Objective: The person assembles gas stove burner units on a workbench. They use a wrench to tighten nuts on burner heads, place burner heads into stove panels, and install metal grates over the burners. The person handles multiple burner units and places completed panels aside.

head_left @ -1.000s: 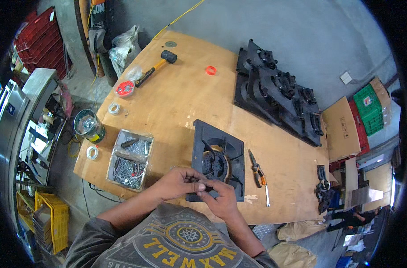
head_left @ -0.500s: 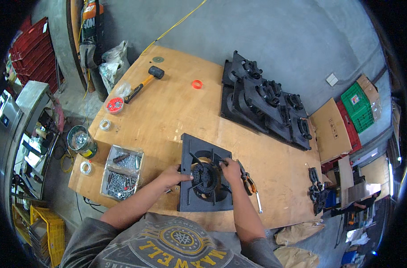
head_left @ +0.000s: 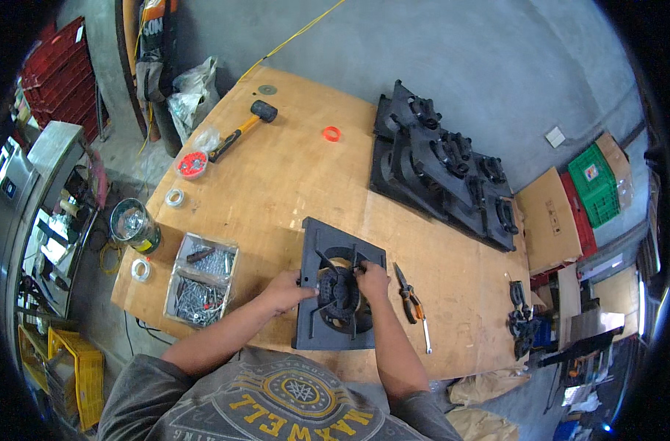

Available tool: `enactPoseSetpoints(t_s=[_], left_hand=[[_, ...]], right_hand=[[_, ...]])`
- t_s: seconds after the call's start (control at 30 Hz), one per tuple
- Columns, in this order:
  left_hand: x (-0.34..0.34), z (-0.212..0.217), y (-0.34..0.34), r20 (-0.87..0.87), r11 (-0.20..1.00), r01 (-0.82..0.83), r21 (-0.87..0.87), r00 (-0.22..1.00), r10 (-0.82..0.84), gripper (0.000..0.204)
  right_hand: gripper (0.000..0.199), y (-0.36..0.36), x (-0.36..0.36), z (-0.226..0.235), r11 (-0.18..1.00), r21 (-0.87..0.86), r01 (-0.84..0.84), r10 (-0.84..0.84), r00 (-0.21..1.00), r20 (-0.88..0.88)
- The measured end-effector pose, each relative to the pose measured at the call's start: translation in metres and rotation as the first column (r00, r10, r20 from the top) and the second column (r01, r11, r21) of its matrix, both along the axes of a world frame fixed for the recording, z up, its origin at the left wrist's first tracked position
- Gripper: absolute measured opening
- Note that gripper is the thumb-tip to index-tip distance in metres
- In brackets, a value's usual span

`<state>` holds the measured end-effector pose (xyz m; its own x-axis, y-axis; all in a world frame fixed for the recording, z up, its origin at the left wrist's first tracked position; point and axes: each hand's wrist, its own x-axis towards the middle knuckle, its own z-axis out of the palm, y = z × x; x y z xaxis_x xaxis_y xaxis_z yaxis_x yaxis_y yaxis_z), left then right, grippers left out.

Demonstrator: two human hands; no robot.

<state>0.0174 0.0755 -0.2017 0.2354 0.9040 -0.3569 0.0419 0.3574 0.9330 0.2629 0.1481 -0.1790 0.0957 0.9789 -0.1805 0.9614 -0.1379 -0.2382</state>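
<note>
A black square cast-iron stove frame [head_left: 328,242] lies on the wooden table [head_left: 291,162] in front of me. A black round burner part [head_left: 341,295] sits in its central opening. My left hand [head_left: 287,290] rests on the frame's left side, fingers touching the burner part. On the burner's upper right edge my right hand [head_left: 372,279] pinches it with closed fingers. Both forearms come in from the lower edge.
Pliers with orange handles [head_left: 412,305] lie right of the frame. A clear tray of screws [head_left: 201,288] sits at left. A hammer [head_left: 241,126], red lid [head_left: 192,164], orange ring [head_left: 331,134], tape rolls and a stack of black frames [head_left: 441,165] lie farther off.
A second ago both hands held a small part near the table's front edge. They have moved up onto the frame, and now grip the burner part in its opening.
</note>
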Motion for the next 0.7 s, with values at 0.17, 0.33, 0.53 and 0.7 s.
enactPoseSetpoints(t_s=[0.17, 0.33, 0.53, 0.7], left_hand=[[-0.001, -0.008, 0.002, 0.093, 1.000, 0.022, -0.019, 0.995, -0.020, 0.034], [-0.005, 0.006, -0.002, 0.148, 0.999, 0.023, -0.036, 0.989, -0.017, 0.032], [-0.009, 0.008, -0.005, 0.246, 0.988, 0.044, -0.147, 0.969, -0.006, 0.029], [-0.011, 0.026, -0.008, 0.289, 0.985, 0.053, -0.167, 0.957, -0.002, 0.032]], right_hand=[[0.037, 0.002, 0.006, -0.011, 1.000, 0.010, -0.008, 0.008, 0.999, -0.034], [0.036, 0.004, 0.004, -0.006, 1.000, -0.021, -0.010, 0.010, 1.000, -0.018], [0.033, 0.004, 0.005, -0.006, 1.000, -0.018, -0.026, 0.025, 0.999, -0.034], [0.028, 0.005, 0.007, -0.009, 0.997, 0.073, 0.016, -0.008, 0.994, -0.108]])
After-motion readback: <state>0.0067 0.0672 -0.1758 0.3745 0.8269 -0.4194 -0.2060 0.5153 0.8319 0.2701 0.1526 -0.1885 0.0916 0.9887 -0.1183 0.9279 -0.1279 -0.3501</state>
